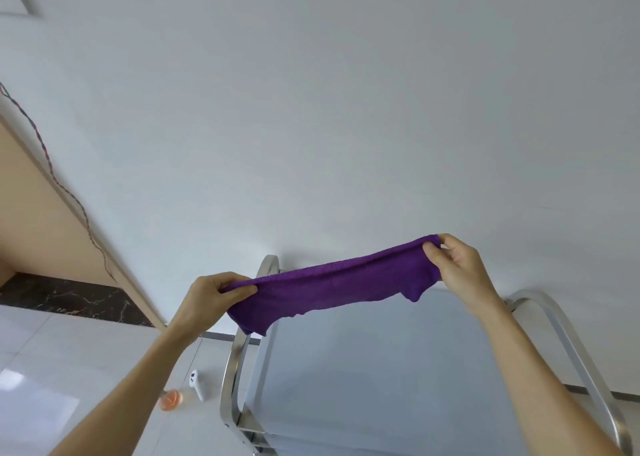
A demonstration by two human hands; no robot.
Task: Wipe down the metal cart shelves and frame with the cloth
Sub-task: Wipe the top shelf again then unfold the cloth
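Observation:
A purple cloth (332,289) is stretched in the air between both hands, above the far end of the metal cart. My left hand (214,296) pinches its left end and my right hand (457,265) pinches its right end, which is held higher. Below it lies the cart's top shelf (381,379), a smooth grey metal sheet. A curved steel frame tube (239,344) runs along the shelf's left side and another frame tube (568,344) along the right. The cloth hangs clear of the shelf.
A white wall (346,109) stands right behind the cart. A white spray bottle (197,384) with orange liquid lies on the tiled floor left of the cart. Further left are a wooden door frame (41,213) and a dark marble threshold (69,299).

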